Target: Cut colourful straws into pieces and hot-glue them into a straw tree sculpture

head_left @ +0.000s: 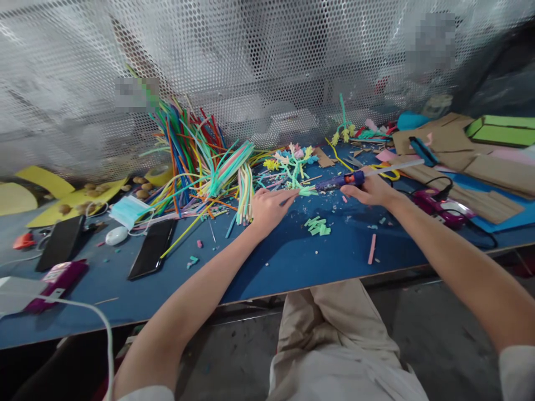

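My right hand (368, 189) is wrapped round a dark blue glue gun (334, 182), with a long clear glue stick (397, 166) out of its back. The gun's nozzle points left, at a light green piece (308, 190). At that piece's left end are the fingertips of my left hand (270, 209), pressed together; whether they grip it is too small to tell. Just behind stands a green branching pipe-cleaner piece (296, 170) with pink, yellow and blue tips. Cut light green pieces (317, 225) lie in a small pile in front of the gun.
Bundled coloured pipe cleaners (188, 150) fill the back left. Two phones (152, 250), a mask (129, 211) and a purple device (58, 284) lie at left. Cardboard (501, 172), a purple power box (443, 209) and cables are at right. A perforated metal screen (292, 67) stands behind.
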